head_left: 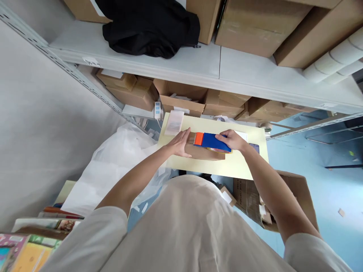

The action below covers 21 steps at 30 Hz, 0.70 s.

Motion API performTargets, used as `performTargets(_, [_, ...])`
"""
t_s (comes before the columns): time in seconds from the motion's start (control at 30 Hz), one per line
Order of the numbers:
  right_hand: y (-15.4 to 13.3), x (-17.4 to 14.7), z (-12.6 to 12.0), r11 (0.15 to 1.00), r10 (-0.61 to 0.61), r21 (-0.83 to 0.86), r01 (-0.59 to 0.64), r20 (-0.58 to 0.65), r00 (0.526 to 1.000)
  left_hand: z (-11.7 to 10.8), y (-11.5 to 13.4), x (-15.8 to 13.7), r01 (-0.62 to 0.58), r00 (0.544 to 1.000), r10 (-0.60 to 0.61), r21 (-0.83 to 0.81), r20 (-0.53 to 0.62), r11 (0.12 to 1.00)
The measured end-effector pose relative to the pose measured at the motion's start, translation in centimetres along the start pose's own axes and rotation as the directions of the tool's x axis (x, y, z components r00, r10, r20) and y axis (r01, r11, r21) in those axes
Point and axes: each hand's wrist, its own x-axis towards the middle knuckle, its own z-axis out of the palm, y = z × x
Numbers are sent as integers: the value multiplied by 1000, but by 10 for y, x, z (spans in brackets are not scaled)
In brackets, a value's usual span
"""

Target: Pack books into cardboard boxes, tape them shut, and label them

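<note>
A small brown cardboard box [205, 154] lies on the pale yellow table [181, 164] in front of me. My left hand [180, 143] rests flat against the box's left end, its fingers stretched out. In my right hand [231, 139] is a blue and orange tape dispenser [211, 141], gripped at its right end. The dispenser sits over the top of the box, its orange end towards my left hand. Part of the tape roll shows along the dispenser's lower edge.
Behind the table, a grey shelf [181, 71] carries cardboard boxes and black cloth [153, 30]. A pinkish-white packet [174, 122] lies at the table's back left, a phone [254, 147] at its right. White plastic sheeting [110, 158] bulges at left; an open carton [295, 185] stands lower right.
</note>
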Motion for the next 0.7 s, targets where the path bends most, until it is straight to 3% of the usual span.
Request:
performTargets(0.1, [-2, -2, -10, 993, 22, -114, -21, 5, 1000, 1, 0, -1, -5, 999, 3, 50, 35, 999])
performTargets(0.2, [16, -12, -30, 988, 73, -139, -69, 26, 997, 0, 0, 0, 6, 999, -11, 90, 54, 996])
performTargets(0.4, [104, -41, -79, 975, 199, -114, -191, 65, 978, -4, 5, 3, 25, 997, -33, 115, 67, 993])
performTargets(0.53, [147, -36, -77, 973, 227, -70, -222, 84, 970, -14, 12, 2, 30, 992, -52, 192, 115, 981])
performTargets(0.7, [163, -24, -57, 990, 138, -27, -137, 67, 988, -11, 42, 7, 114, 985, -152, 352, 82, 929])
